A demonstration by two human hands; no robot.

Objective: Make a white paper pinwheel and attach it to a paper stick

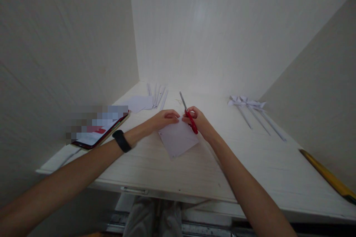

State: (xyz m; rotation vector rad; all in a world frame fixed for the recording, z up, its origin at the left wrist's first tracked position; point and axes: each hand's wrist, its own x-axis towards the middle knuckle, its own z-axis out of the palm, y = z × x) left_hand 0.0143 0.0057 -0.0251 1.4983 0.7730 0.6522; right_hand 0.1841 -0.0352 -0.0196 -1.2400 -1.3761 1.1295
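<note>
A white sheet of paper (179,140) lies tilted on the pale wooden desk (250,163). My left hand (164,117) rests with closed fingers on the sheet's far left corner and holds it there. A black band (121,140) is on that wrist. My right hand (198,120) grips red-handled scissors (189,115) at the sheet's far right edge. Their metal blades point away from me and slightly left, close together.
A phone (97,133) lies at the desk's left edge. Thin rolled paper sticks and cut white pieces (151,98) sit at the back. Finished paper pinwheels on sticks (251,109) lie back right. A yellow ruler (328,176) lies at the right edge. Walls enclose three sides.
</note>
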